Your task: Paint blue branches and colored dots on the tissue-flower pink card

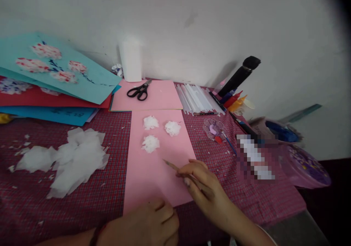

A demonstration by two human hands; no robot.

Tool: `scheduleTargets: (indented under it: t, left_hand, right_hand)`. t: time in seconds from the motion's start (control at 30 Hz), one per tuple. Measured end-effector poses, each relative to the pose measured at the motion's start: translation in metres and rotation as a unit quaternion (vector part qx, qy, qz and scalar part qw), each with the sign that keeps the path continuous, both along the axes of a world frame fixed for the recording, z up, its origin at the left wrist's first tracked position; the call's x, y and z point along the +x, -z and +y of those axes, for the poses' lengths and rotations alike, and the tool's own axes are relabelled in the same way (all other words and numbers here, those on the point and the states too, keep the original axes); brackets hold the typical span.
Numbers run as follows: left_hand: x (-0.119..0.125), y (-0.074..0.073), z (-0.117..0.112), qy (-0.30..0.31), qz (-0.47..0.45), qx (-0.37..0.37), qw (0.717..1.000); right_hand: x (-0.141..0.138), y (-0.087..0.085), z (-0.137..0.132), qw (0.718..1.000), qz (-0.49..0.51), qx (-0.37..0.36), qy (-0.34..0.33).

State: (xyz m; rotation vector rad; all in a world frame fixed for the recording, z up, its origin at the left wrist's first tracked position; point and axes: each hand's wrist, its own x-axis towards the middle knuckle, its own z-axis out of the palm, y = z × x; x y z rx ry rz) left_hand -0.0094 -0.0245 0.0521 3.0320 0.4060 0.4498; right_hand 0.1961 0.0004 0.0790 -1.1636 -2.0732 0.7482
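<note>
My right hand [204,193] is closed around a thin wooden stick with a dark pointed tip [171,165], too small to tell whether pencil or paintbrush. Its tip points left, over the pink paper [153,180], below three white tissue pompoms: one at upper left [150,122], one at right [172,128] and one lower left [150,143]. Curled at the near edge of that sheet is my left hand [145,222], its fingers folded with nothing seen in them. Scissors [139,91] with black handles lie on a stack of pink paper [164,92] behind.
White tissue pieces [79,158] lie on the checked cloth [115,187] at left, near decorated cards [90,89]. Toward the right are white sticks [197,96], a small paint dish [214,129], paint tubes [236,101] and a purple tub [304,165] by the table edge.
</note>
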Motion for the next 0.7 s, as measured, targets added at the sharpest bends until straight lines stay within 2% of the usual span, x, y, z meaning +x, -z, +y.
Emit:
scheduleTargets:
  t: [0.17,0.33,0.43,0.53,0.6,0.7]
  left_hand:
    - [-0.001,0.004,0.001,-0.003,-0.017,-0.008,1.0]
    - [0.0,0.001,0.001,-0.014,-0.032,-0.009,0.999]
    - [0.001,0.0,0.003,-0.016,-0.038,-0.008,0.999]
    - [0.002,0.004,0.005,-0.005,-0.036,-0.01,0.999]
    - [0.002,0.007,0.005,-0.002,-0.041,-0.009,0.999]
    - [0.003,0.011,0.003,-0.018,-0.043,-0.001,0.999]
  right_hand:
    - [0.012,0.005,0.01,0.995,-0.067,0.074,0.023]
    - [0.06,0.02,0.025,0.965,-0.188,0.151,0.105]
    - [0.083,0.034,0.034,0.942,-0.281,0.147,0.112]
    - [0.09,0.044,0.038,0.925,-0.346,0.125,0.092]
    - [0.088,0.043,0.038,0.923,-0.356,0.114,0.09]
    - [0.078,0.033,0.036,0.926,-0.354,0.091,0.091]
